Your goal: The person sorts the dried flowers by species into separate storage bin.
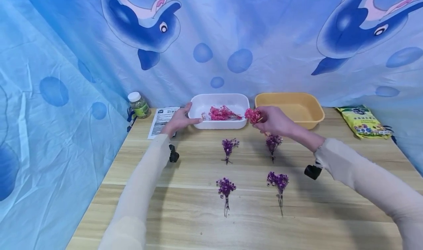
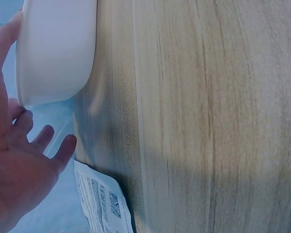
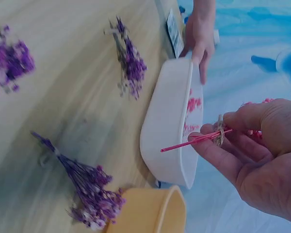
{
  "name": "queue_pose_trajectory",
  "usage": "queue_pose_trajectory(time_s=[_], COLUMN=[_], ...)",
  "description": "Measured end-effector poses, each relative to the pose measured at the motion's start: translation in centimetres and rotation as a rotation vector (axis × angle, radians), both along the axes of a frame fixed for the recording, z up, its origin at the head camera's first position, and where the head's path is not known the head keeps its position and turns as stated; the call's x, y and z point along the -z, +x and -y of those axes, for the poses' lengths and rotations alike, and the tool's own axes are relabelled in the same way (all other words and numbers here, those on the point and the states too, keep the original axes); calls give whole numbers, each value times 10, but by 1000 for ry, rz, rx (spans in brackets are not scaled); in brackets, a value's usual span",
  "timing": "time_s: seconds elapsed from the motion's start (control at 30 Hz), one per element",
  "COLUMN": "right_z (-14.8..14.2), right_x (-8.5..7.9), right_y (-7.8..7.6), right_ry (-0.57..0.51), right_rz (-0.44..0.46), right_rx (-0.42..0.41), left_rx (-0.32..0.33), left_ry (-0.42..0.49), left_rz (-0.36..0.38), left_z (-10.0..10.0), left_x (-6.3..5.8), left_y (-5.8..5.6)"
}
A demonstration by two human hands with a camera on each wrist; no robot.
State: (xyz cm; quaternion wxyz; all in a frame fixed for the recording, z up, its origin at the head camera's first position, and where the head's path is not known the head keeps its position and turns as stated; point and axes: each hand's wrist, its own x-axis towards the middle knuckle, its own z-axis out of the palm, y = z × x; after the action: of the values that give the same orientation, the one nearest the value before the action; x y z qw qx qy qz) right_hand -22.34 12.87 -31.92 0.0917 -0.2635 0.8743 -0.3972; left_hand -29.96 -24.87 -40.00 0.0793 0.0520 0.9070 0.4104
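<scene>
A blue dolphin-print curtain (image 1: 211, 22) hangs behind the wooden bench (image 1: 178, 213). The right hand (image 1: 275, 120) has its grip pinched on the tied stems of a pink bunch (image 1: 252, 115), near the right end of the white tray (image 1: 218, 125): flower heads leftward, stem ends slanting back toward the person, by a purple bunch (image 1: 273, 143). The left hand (image 1: 180, 119) grips the tray's opposite end, thumb along the front rim. Inside, other pink flowers (image 1: 223, 112) lie lengthwise, stems rightward, the right hand nearer those stem ends.
</scene>
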Motion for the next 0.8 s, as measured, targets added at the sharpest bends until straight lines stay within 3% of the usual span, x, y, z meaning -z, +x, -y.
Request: queue_pose_trajectory(time_s=[0.17,0.37,0.8], right_z=[3,15,52], right_x=[-2,-8,-14], right_y=[-22,-47,-87], right_ry=[4,61,183], right_rz=[-8,-87,-220], right_rx=[-23,-28,-22], left_rx=[-5,-8,-8], left_ry=[16,15,4], left_rz=[-2,-5,0], left_z=[-1,0,1], left_x=[0,1,2], left_y=[0,0,-2])
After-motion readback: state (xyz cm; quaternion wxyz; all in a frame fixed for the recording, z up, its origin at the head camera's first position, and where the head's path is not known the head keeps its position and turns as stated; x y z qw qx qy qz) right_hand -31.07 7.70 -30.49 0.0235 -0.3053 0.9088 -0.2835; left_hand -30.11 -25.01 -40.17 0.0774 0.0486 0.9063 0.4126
